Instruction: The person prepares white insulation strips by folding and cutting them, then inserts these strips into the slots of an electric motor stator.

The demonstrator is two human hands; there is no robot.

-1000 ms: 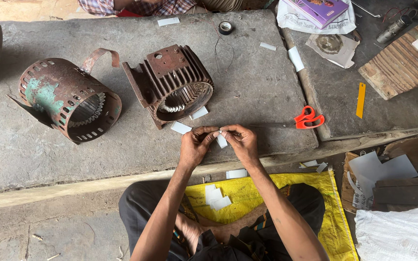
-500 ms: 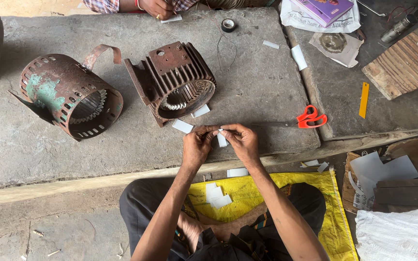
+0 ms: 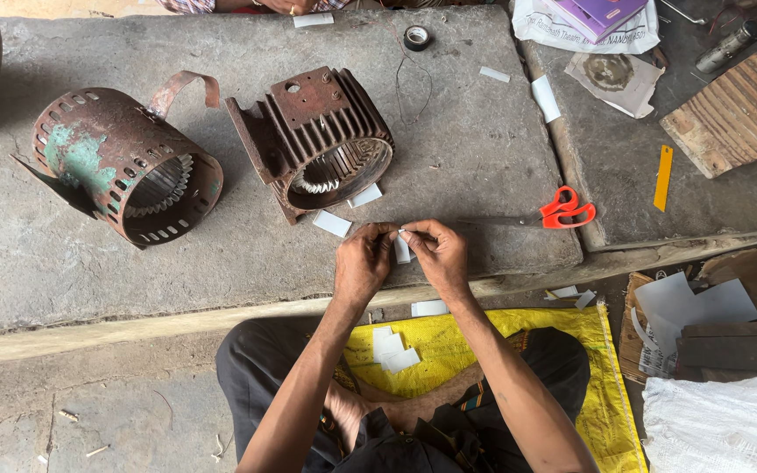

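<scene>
My left hand (image 3: 363, 261) and my right hand (image 3: 435, 252) meet over the near edge of a grey stone slab (image 3: 221, 263), both pinching one small white paper strip (image 3: 402, 249) between the fingertips. Just beyond them lies a rusty finned motor housing (image 3: 321, 136) on its side, with two white paper pieces (image 3: 332, 223) at its mouth. A second rusty round motor shell (image 3: 120, 162) with green patches lies to the left.
Red-handled scissors (image 3: 564, 208) lie right of my hands. A yellow sheet (image 3: 597, 385) on my lap carries cut white pieces (image 3: 393, 350). Black tape roll (image 3: 416, 38), a yellow strip (image 3: 663, 177), wooden board (image 3: 733, 114) and papers sit farther back. Another person's hand (image 3: 286, 5) shows at the top edge.
My hands stay together on the paper strip, barely shifting. The other person's hand at the top edge has moved slightly.
</scene>
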